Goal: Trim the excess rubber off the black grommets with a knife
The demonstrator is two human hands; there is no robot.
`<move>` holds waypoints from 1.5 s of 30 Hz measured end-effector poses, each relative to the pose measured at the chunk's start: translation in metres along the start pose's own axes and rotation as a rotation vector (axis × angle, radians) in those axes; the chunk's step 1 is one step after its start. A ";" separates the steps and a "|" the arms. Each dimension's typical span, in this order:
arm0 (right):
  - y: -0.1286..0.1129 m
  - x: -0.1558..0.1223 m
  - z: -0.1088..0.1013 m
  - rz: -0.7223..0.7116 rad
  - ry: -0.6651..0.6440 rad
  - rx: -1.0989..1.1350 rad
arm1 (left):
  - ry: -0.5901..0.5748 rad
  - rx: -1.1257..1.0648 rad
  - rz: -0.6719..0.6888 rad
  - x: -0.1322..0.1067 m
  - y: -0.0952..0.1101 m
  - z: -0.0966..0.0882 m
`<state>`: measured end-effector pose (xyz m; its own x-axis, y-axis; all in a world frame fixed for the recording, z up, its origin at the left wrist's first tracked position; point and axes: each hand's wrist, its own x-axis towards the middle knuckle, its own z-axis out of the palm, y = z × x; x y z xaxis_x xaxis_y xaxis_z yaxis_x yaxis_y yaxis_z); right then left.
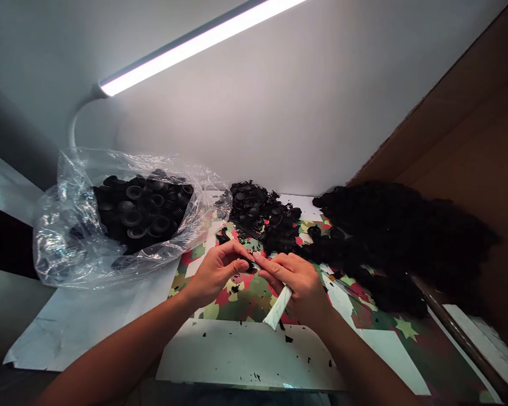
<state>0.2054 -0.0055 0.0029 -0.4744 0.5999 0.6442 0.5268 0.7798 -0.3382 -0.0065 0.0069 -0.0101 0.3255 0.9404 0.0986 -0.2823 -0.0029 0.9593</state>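
Between the thumb and fingers of my left hand (218,269) is a small black rubber part (249,266), mostly hidden by the fingertips. My right hand (294,276) is closed around a tool with a white-wrapped handle (278,307). The handle's end sticks out below the palm, toward me; its working end is hidden in the fingers. The right index finger reaches to the rubber part, and both hands meet over the camouflage-patterned sheet (254,307). Just beyond the hands lie black ribbed rubber parts (281,239).
At the left, a clear plastic bag (63,237) holds many black ribbed rubber parts (138,211). Black scraps (254,200) are heaped behind the hands. A large black pile (398,237) fills the right, beside a cardboard wall (457,113) and a dark rod (452,327). A lamp (195,48) hangs above.
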 end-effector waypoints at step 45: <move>-0.006 0.003 0.004 -0.031 0.040 -0.157 | 0.037 0.065 -0.055 -0.002 0.003 0.005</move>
<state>0.1983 -0.0078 0.0039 -0.4655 0.5657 0.6807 0.6176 0.7585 -0.2080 -0.0034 0.0033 -0.0062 0.3051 0.9516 0.0369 -0.2055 0.0279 0.9782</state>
